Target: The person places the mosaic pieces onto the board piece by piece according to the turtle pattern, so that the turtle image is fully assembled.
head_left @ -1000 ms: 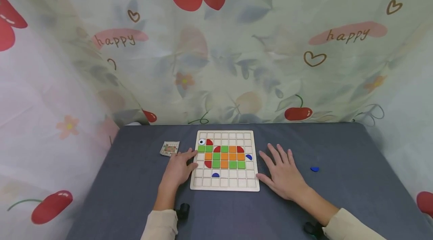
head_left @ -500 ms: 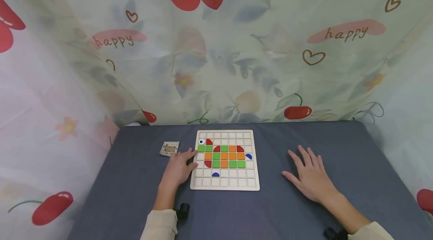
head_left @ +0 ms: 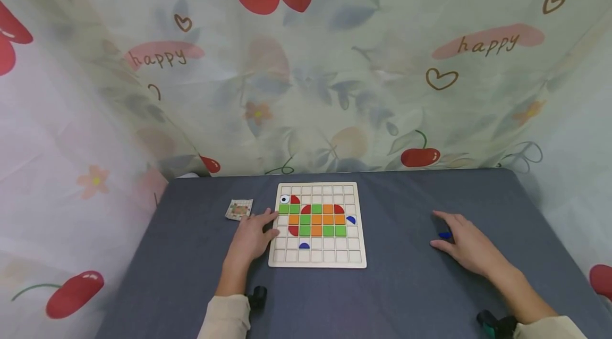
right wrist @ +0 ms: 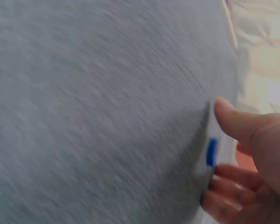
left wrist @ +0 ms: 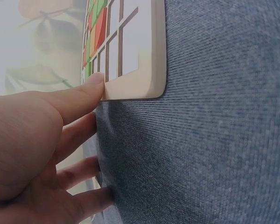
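Note:
A wooden grid board lies on the dark table, bearing green, orange and red pieces, a white eye tile and two blue half-round pieces, one being this blue half-round. My left hand touches the board's left edge; in the left wrist view the thumb rests on the rim. At the right, my right hand hovers with thumb and fingers apart around a loose blue half-round piece. The right wrist view, blurred, shows this blue piece in the gap between thumb and fingers, seemingly ungripped.
A small pattern card lies left of the board, partly behind the left fingers. Beyond the table's far edge hangs a curtain printed with cherries.
My right hand has moved right, away from the board, to the loose blue piece. Its fingers went from spread flat to a thumb-and-finger gap. The left hand stays put.

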Available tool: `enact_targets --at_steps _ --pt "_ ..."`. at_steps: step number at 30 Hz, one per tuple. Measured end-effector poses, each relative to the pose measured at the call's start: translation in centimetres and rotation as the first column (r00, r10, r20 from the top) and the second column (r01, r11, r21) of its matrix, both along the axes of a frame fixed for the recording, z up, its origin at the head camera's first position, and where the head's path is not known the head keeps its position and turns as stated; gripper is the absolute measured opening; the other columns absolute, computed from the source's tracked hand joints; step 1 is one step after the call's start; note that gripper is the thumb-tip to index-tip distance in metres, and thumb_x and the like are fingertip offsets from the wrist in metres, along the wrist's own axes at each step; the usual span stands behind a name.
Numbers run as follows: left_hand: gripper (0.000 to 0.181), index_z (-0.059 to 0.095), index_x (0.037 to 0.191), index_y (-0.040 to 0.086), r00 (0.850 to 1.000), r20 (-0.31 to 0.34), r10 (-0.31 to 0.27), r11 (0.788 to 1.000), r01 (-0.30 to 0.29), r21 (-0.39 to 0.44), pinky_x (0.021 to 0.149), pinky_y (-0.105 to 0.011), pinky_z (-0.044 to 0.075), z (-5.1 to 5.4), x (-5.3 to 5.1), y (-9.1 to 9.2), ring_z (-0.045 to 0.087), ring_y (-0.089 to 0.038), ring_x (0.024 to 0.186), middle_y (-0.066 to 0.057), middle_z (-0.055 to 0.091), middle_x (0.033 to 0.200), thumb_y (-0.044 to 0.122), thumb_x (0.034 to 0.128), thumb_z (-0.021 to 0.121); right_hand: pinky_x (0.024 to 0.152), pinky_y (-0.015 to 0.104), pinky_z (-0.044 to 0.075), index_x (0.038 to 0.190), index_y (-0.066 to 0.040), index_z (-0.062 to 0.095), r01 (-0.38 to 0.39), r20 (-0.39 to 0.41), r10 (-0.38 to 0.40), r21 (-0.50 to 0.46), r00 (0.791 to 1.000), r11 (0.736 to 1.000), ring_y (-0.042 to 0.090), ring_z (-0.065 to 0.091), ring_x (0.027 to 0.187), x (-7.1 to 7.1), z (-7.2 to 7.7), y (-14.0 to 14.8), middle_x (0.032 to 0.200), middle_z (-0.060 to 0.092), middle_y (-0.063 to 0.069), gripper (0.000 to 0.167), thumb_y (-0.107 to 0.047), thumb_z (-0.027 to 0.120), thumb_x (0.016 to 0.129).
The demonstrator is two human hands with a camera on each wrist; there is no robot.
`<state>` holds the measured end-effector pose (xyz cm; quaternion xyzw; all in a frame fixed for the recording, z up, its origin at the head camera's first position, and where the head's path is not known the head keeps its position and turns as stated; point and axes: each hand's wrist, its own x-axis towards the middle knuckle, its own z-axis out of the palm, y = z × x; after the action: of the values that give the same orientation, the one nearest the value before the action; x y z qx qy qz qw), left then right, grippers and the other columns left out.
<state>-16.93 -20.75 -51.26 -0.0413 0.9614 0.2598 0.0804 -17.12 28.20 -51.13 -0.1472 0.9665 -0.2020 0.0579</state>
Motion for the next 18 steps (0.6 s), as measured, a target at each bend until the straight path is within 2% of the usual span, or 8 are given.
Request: enact_targets --at_steps 4,7,10,14,18 --pt "0.055 0.056 0.149 0.024 1.000 0.003 0.000 1.000 0.000 0.004 0.120 -0.066 0.032 0.1 0.0 0.1 0.031 -0.048 0.151 -0.005 0.048 0.159 0.027 0.0961 0.072 0.100 0.065 0.047 0.138 -0.001 0.058 -0.018 0.017 0.019 -0.043 1.000 0.999 0.050 0.054 0.128 -0.4 0.2 1.0 0.139 0.056 0.030 0.054 -0.023 0.075 0.092" --pt "0.055 0.056 0.149 0.023 1.000 0.002 -0.002 1.000 0.002 0.003 0.120 -0.066 0.032 0.2 0.0 0.1 0.032 -0.049 0.151 -0.006 0.048 0.159 0.027 0.0960 0.072 0.097 0.064 0.049 0.116 -0.004 0.070 -0.032 -0.052 0.029 -0.050 0.998 0.998 0.049 0.058 0.123 -0.4 -0.2 1.4 0.134 0.061 0.029 0.028 -0.014 0.076 0.090" --pt "0.055 0.056 0.149 0.023 1.000 -0.001 -0.003 1.000 0.003 0.005 0.120 -0.065 0.032 0.2 0.1 0.1 0.032 -0.049 0.151 -0.006 0.048 0.159 0.027 0.0962 0.072 0.095 0.063 0.050 0.097 -0.009 0.071 -0.023 -0.116 0.018 -0.047 0.993 0.999 0.049 0.060 0.118 -0.4 -0.7 1.3 0.130 0.063 0.028 0.010 -0.007 0.076 0.089" --pt "0.055 0.056 0.149 0.023 1.000 -0.005 0.002 1.000 -0.002 0.013 0.120 -0.065 0.033 0.2 0.1 0.1 0.032 -0.048 0.151 -0.006 0.048 0.159 0.026 0.0962 0.072 0.092 0.061 0.050 0.089 -0.011 0.069 0.001 -0.173 -0.013 -0.068 0.985 0.998 0.048 0.061 0.112 -0.3 -1.2 1.0 0.123 0.065 0.027 0.011 -0.004 0.077 0.087" --pt "0.055 0.056 0.148 0.023 1.000 -0.009 0.007 1.000 -0.007 0.017 0.120 -0.066 0.033 0.2 0.2 0.1 0.032 -0.049 0.151 -0.006 0.048 0.159 0.026 0.0959 0.072 0.083 0.053 0.050 0.083 -0.014 0.067 0.025 -0.247 -0.041 -0.069 0.968 0.997 0.039 0.063 0.098 -0.3 -1.4 0.7 0.105 0.068 0.016 0.016 -0.006 0.081 0.084"
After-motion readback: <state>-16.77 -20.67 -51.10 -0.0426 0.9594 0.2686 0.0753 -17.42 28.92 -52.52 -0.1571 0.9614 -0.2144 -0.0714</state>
